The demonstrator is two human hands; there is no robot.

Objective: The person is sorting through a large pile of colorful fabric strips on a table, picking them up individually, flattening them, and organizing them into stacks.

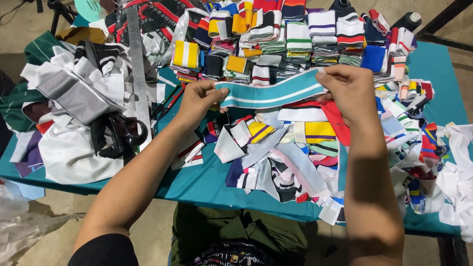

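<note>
The teal strip (pixel 272 93) with white stripes looks like matt ribbed knit cloth, as do the loose scraps (pixel 281 148) on the table's smooth teal covering (pixel 197 182), beside a dull metal ruler (pixel 138 74).

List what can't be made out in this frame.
- Head view: fingertips of left hand and right hand, hidden behind the teal strip.
- Scissors blades, dark against the white fabric.
- Metal ruler, top cut off by the frame edge.

Scissors (pixel 119 134) half buried under white cloth; desk (pixel 197 182) mostly covered by scraps; tripod (pixel 59 10) cut by top edge.
</note>
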